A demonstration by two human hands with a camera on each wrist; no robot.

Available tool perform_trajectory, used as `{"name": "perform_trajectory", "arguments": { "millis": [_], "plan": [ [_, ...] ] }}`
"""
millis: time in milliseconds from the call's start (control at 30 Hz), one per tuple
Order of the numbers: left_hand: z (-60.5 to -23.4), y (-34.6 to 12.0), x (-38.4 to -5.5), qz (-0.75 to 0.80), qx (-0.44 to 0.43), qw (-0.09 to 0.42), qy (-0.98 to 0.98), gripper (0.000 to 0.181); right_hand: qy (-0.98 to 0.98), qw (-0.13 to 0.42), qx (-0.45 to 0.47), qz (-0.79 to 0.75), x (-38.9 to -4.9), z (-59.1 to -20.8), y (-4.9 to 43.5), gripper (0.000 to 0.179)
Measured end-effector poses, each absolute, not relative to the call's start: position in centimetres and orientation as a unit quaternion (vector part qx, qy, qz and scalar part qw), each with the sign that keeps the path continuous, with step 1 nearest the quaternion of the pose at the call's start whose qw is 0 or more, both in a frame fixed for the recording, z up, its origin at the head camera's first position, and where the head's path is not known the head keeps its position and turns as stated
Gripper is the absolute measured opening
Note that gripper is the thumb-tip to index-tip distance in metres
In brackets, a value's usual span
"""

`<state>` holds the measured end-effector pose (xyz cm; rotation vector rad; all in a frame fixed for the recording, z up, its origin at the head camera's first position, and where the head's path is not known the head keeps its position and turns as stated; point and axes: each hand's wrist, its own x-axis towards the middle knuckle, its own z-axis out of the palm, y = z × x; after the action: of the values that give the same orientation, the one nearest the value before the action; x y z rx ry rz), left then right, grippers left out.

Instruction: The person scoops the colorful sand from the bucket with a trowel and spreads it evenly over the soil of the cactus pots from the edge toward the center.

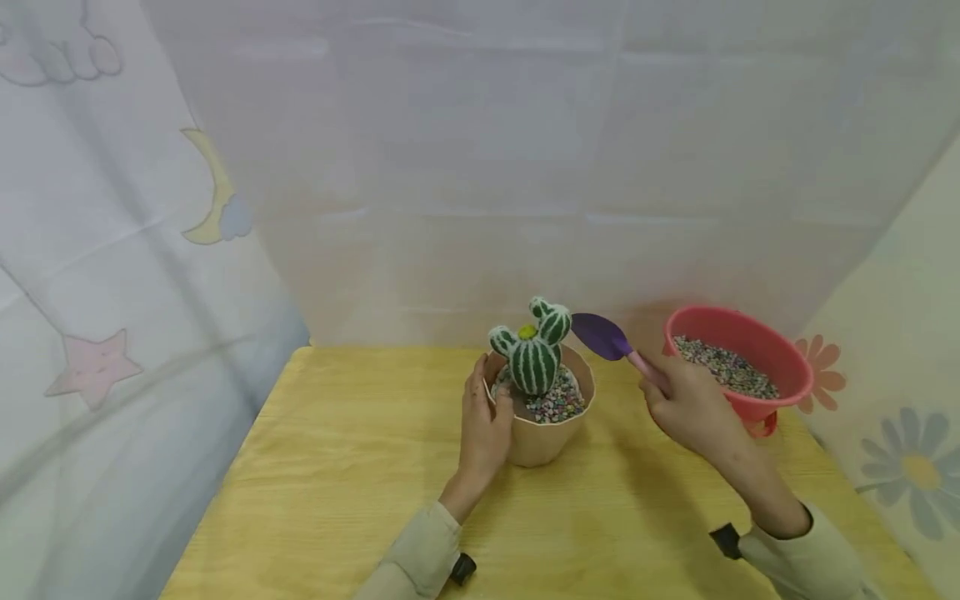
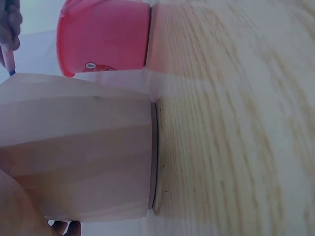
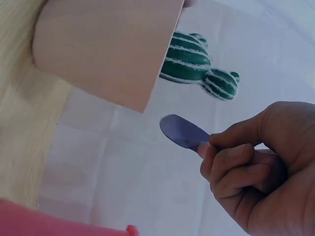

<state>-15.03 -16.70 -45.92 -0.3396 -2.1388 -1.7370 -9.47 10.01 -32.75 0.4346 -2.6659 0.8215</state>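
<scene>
A beige flower pot (image 1: 534, 442) stands upright on the table, holding a green-and-white striped cactus (image 1: 534, 367) with a yellow top. Multicoloured pebbles (image 1: 557, 402) lie around the cactus base. My left hand (image 1: 483, 421) grips the pot's left side, thumb over the rim and fingers along the outside. In my right hand (image 1: 690, 404) is a small trowel, its pink handle (image 1: 651, 372) held in curled fingers. The trowel's purple blade (image 1: 600, 335) is raised beside the pot's right rim, pointing at the cactus; no pebbles show on it.
Right of the pot, a red bucket (image 1: 780, 367) partly filled with pebbles stands near the table's back right corner, close behind my right hand. The yellow wood-grain table (image 1: 337, 467) meets a pale cloth wall (image 1: 450, 167) at its back edge.
</scene>
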Motion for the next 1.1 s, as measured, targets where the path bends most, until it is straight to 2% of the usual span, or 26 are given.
{"name": "perform_trajectory", "arguments": {
  "millis": [133, 333, 500, 600, 733, 967, 1100],
  "plan": [
    [-46.4, -18.5, -14.2, -0.634, -0.132, 0.174, -0.742, 0.062, -0.917, 0.179, 0.12, 0.336, -9.7, -34.8, 8.6, 0.038],
    [-46.4, -21.0, -13.2, -0.581, -0.129, 0.14, -0.791, 0.058, -0.904, 0.21, 0.05, 0.369, -9.5, -36.2, 7.8, 0.042],
    [-45.7, -20.9, -12.5, -0.584, -0.15, 0.104, -0.791, 0.058, -0.903, 0.227, 0.004, 0.366, -8.7, -36.7, 8.6, 0.041],
    [-45.4, -20.4, -11.9, -0.593, -0.148, 0.101, -0.785, 0.057, -0.904, 0.223, -0.004, 0.365, -8.2, -36.8, 9.1, 0.043],
    [-44.9, -20.0, -11.5, -0.593, -0.144, 0.136, -0.78, 0.054, -0.896, 0.228, -0.002, 0.382, -7.5, -36.5, 9.4, 0.047],
    [-42.5, -20.3, -10.8, -0.583, -0.183, 0.254, -0.75, 0.043, -0.884, 0.239, 0.003, 0.401, -6.4, -35.1, 9.7, 0.052],
    [-41.0, -19.8, -9.7, -0.591, -0.227, 0.294, -0.716, 0.037, -0.877, 0.234, -0.026, 0.419, -5.6, -34.5, 9.8, 0.053]
  ]
}}
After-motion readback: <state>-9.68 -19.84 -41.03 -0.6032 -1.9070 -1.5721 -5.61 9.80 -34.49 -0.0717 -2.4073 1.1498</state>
